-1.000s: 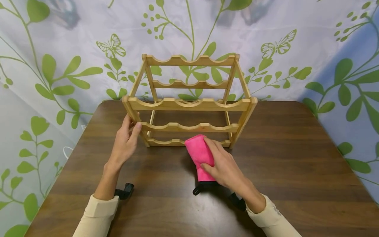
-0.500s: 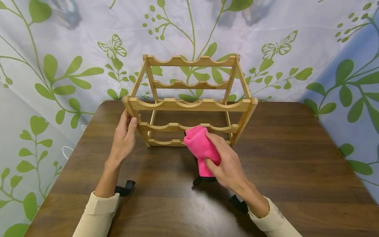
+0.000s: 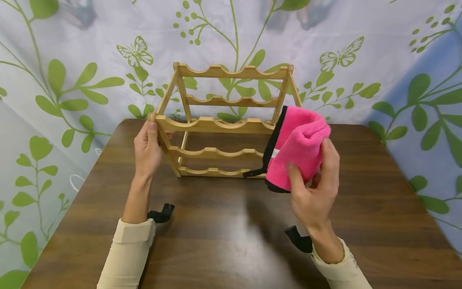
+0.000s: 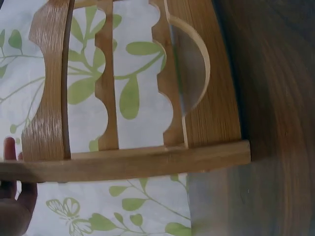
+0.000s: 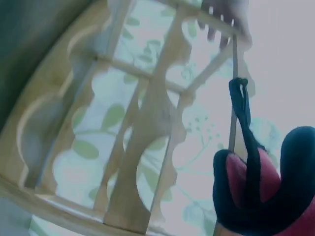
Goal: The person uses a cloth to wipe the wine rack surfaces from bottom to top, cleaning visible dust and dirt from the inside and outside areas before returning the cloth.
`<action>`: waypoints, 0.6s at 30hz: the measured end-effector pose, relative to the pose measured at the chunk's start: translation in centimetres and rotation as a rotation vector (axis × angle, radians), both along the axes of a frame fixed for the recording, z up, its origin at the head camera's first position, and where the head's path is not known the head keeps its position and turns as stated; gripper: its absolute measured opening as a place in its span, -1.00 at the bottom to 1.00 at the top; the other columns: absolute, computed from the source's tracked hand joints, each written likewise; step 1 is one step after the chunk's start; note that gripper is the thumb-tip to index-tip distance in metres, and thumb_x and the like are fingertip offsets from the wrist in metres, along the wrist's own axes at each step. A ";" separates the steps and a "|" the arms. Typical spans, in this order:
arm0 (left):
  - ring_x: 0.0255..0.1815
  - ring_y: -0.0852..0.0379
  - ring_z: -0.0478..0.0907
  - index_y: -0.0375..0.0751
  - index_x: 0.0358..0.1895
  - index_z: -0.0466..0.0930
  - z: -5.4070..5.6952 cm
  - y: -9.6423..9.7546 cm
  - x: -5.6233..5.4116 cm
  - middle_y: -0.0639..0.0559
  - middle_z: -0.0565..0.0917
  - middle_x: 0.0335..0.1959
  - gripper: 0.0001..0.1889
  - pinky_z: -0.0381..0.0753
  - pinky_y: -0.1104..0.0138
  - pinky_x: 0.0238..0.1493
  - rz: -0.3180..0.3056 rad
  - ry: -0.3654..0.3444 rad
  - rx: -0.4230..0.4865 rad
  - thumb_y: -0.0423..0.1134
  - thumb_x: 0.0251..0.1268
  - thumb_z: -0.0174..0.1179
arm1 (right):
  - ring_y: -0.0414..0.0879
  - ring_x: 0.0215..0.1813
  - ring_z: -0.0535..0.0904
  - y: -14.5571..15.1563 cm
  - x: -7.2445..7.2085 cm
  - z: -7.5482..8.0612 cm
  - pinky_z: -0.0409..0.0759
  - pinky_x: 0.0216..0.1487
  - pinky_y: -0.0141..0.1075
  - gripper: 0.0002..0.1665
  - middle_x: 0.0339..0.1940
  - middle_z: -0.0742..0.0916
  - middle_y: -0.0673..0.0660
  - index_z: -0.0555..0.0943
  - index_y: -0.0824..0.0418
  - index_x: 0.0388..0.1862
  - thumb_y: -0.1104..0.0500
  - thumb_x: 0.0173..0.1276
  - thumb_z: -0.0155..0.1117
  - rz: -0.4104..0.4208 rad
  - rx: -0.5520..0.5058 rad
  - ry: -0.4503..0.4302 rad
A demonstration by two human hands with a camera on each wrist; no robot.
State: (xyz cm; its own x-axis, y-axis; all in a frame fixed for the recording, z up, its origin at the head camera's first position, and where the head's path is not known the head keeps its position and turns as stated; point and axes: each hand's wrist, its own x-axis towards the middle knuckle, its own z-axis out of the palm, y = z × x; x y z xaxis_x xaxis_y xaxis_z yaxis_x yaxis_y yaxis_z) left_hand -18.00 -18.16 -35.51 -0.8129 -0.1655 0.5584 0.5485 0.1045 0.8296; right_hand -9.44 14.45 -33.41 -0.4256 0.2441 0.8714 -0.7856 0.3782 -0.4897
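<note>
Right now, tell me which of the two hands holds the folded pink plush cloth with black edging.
The right hand pinches the pink cloth; the left hand instead grips the front left post of the pale scalloped wooden rack.

On my head, one camera is looking forward and down from farther back, taking in my left hand [image 3: 147, 149], my right hand [image 3: 317, 194], the brown wood-grain tabletop [image 3: 209, 253] and the white sheet printed with green leaves [image 3: 361, 24] behind. On my left wrist, another is facing the pale wooden rack with scalloped rails [image 3: 207, 125] close up, showing it turned sideways. On my right wrist, a third is peering, tilted, past the pink plush cloth with black edging [image 3: 297, 152] toward the rack. Both wrist views are sharing rack, sheet and left hand.
</note>
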 end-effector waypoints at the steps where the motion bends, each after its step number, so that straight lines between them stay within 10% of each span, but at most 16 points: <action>1: -0.29 0.14 0.65 -0.19 0.40 0.41 0.0 -0.1 -0.1 0.03 0.66 -0.27 -0.57 0.63 0.37 -0.18 0.001 0.008 -0.011 -0.15 0.65 -0.20 | 0.20 0.22 0.44 0.0 -0.4 0.2 0.59 0.13 -0.19 -0.31 0.21 0.51 0.37 0.35 0.55 0.25 0.32 0.19 0.36 -0.024 -0.015 -0.002; 9: -0.36 0.15 0.63 -0.25 0.25 0.56 -0.2 -0.4 -0.6 -0.08 0.68 -0.48 -0.55 0.58 0.36 -0.22 0.009 0.036 -0.067 -0.06 0.63 -0.19 | 0.25 0.31 0.38 0.2 -4.0 -1.3 0.47 0.19 0.07 -0.30 0.38 0.42 0.38 0.41 0.20 0.44 0.31 0.28 0.23 -0.331 0.263 0.023; 18: -0.38 0.13 0.62 -0.28 0.21 0.58 -0.3 -0.5 -0.9 -0.11 0.67 -0.51 -0.50 0.58 0.37 -0.19 0.007 0.067 -0.065 0.00 0.60 -0.18 | 0.36 0.20 0.42 0.1 -3.8 -1.8 0.61 -0.22 0.31 -0.16 0.50 0.28 0.37 0.27 0.30 0.50 0.06 0.28 0.26 -0.501 0.515 -0.149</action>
State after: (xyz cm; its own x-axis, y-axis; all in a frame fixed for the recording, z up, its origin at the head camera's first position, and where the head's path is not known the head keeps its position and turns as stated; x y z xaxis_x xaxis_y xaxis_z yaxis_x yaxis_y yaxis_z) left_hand -18.91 -18.67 -35.86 -0.7727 -0.1323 0.6209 0.6013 0.1609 0.7826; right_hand -13.27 14.54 -35.25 -0.4931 0.0157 0.8698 -0.3974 0.8854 -0.2412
